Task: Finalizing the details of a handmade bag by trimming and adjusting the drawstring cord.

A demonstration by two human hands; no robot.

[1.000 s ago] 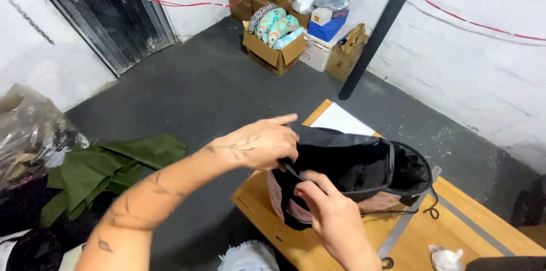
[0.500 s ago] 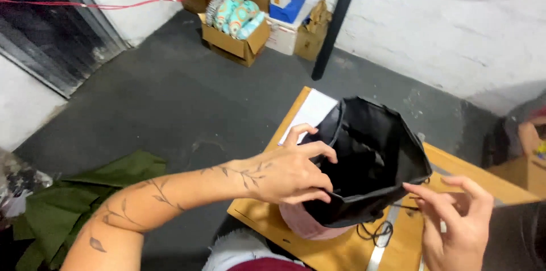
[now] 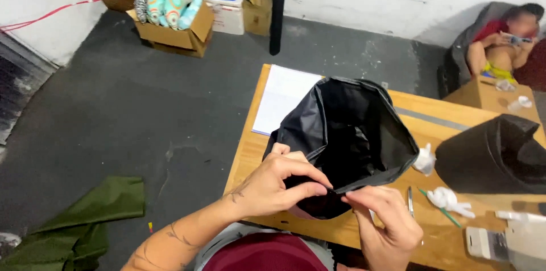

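A black fabric bag (image 3: 348,134) stands open-mouthed on the wooden table (image 3: 250,151). My left hand (image 3: 278,183) pinches the near rim of the bag between thumb and fingers. Right beside it, my right hand (image 3: 384,222) also pinches that near rim, thumb and forefinger closed on the fabric. The inside of the bag is dark and nothing shows in it. A white sheet of paper (image 3: 284,97) lies under the bag's far left side.
A second black bag (image 3: 495,157) sits at the table's right, with white scraps (image 3: 449,198), a thin metal tool (image 3: 410,201) and a pale box (image 3: 495,242) nearby. Green cloth (image 3: 85,225) lies on the floor at left. Cardboard boxes (image 3: 176,32) and a dark pole (image 3: 278,6) stand beyond. A person (image 3: 503,40) sits far right.
The view has swung right, showing more of the table. My right hand came back from the bag's right side to its near rim, beside my left hand, and both now pinch the fabric.
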